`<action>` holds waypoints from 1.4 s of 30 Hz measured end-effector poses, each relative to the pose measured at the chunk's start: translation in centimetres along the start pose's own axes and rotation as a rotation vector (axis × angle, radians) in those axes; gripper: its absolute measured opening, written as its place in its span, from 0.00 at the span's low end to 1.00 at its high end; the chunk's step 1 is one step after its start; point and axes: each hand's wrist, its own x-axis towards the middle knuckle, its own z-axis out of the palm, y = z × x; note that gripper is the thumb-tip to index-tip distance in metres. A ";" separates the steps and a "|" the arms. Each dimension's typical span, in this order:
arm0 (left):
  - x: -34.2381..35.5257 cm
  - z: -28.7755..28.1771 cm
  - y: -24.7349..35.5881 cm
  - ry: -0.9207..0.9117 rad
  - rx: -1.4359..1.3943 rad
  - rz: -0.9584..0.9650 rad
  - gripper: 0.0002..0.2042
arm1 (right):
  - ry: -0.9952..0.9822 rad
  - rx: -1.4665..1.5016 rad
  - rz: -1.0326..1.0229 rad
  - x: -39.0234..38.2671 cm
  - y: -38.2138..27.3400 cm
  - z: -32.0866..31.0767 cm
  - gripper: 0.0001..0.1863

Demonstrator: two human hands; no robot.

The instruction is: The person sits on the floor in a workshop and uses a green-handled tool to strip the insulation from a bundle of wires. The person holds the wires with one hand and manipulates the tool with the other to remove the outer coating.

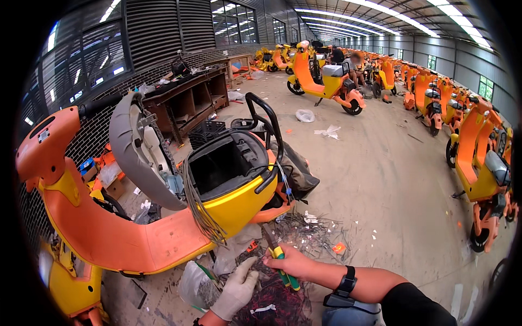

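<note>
My right hand, bare, is closed around pliers with yellow and green handles, jaws pointing up and away. To its left is my left hand in a pale work glove, its fingers partly stretched and apart, with nothing visible in them. Both hands are low beside a yellow and orange scooter. Its grey seat is tipped up, exposing a black storage box. A bundle of thin grey cables hangs over the box's front edge. A clear plastic bag lies beside my left hand.
Dark thin scraps litter the floor by the scooter's rear. A wooden workbench lines the left wall. Another scooter stands ahead, with a seated person beyond it. Rows of scooters fill the right side.
</note>
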 end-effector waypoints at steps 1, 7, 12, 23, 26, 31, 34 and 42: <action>0.2 0.1 0.8 0.003 0.061 0.011 0.20 | 0.002 -0.104 -0.025 0.0 0.0 0.1 0.14; 1.9 0.6 1.2 -0.003 -0.026 -0.019 0.21 | -0.061 -0.315 -0.134 0.3 -0.9 0.0 0.17; 3.2 0.7 -0.4 0.038 0.040 0.035 0.21 | -0.065 -0.150 -0.068 0.9 -0.8 -0.1 0.13; 3.1 1.3 -0.8 0.103 -0.003 -0.030 0.14 | 0.027 -0.126 -0.114 1.2 -0.5 -0.5 0.11; 3.3 0.7 -1.7 0.046 0.023 0.011 0.10 | 0.098 -0.126 -0.088 0.9 -1.1 -0.8 0.10; 2.8 1.1 0.7 -0.104 -0.094 -0.127 0.12 | 0.103 -0.144 -0.116 0.3 -0.7 -1.2 0.12; 2.6 1.2 0.8 -0.115 -0.109 -0.130 0.12 | 0.098 -0.120 -0.118 -0.2 -1.2 -0.9 0.13; 2.1 1.8 1.3 -0.010 0.000 0.010 0.10 | 0.032 -0.006 -0.081 0.1 -1.3 -1.5 0.14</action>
